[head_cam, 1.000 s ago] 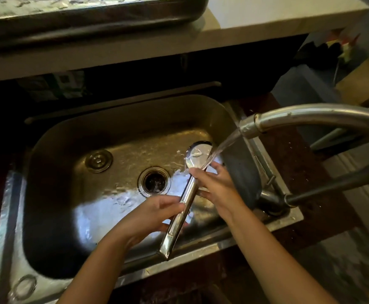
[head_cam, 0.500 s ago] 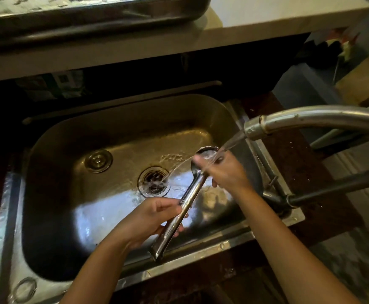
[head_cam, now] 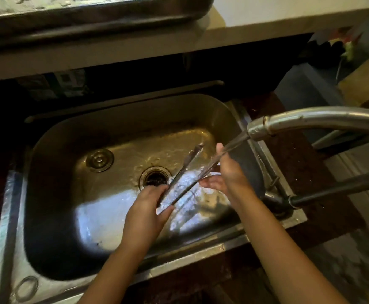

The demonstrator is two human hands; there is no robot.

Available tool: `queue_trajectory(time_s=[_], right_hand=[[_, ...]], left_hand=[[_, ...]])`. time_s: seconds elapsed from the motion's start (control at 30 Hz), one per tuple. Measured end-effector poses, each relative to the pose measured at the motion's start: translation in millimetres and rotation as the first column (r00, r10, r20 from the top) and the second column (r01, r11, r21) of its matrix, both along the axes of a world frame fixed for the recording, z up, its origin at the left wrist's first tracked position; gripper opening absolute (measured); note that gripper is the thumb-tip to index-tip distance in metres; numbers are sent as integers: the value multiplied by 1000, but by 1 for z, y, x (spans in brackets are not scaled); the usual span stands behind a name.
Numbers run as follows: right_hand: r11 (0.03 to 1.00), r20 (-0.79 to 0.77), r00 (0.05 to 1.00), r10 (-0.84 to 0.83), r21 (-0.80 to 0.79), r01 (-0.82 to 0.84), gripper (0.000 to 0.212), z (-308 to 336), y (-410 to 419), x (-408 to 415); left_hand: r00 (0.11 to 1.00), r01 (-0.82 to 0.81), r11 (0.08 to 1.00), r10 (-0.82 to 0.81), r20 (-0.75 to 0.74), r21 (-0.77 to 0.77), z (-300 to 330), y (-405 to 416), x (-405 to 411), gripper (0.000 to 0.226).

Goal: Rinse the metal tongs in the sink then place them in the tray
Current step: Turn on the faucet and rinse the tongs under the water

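Water runs from the faucet [head_cam: 267, 126] in a slanted stream down onto the metal tongs [head_cam: 185, 172], which are held over the sink [head_cam: 74, 137] just right of the drain [head_cam: 155, 178]. The left hand [head_cam: 145, 213] is closed around the hinge end of the tongs, nearer the sink's front rim — their two arms stand spread, tips pointing toward the back wall. The right hand [head_cam: 227, 172] is at the right arm of the tongs under the stream, fingers loosely curled; whether it actually pinches that arm I cannot tell. A round stopper [head_cam: 99, 160] lies left of the drain. The tray [head_cam: 91, 20] sits on the counter [head_cam: 267, 18] behind the sink — well apart from the tongs.
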State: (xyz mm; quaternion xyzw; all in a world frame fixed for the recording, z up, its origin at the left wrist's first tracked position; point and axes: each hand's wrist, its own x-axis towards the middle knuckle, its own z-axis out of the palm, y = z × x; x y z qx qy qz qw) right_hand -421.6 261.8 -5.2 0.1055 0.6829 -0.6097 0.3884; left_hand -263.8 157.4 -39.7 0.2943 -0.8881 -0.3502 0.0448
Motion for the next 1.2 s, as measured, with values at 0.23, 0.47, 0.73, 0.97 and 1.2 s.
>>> queue_trajectory(time_s=[0.23,0.47,0.73,0.97,1.2], right_hand=[[995,-82,996,-21,98,29,33,-11,4,7],[992,-187,978,96,-63,-110,23,-14,13,3],[954,-285,928,241,243,-173,91,-24,12,9],[992,-471,880,61,127,-1,38,-10,7,-13],[993,-336,934,119,34,-114,23,-19,14,-6]], left_hand=[[974,225,911,-224,42,-346,-1,9,1,53],[992,16,851,-80,99,524,6,-4,-17,29],[989,-13,585,-114,99,811,15,-16,-17,15],[995,-54,494,-43,86,868,13,-12,-14,15],[994,-82,481,-25,107,873,10,-16,-13,14]])
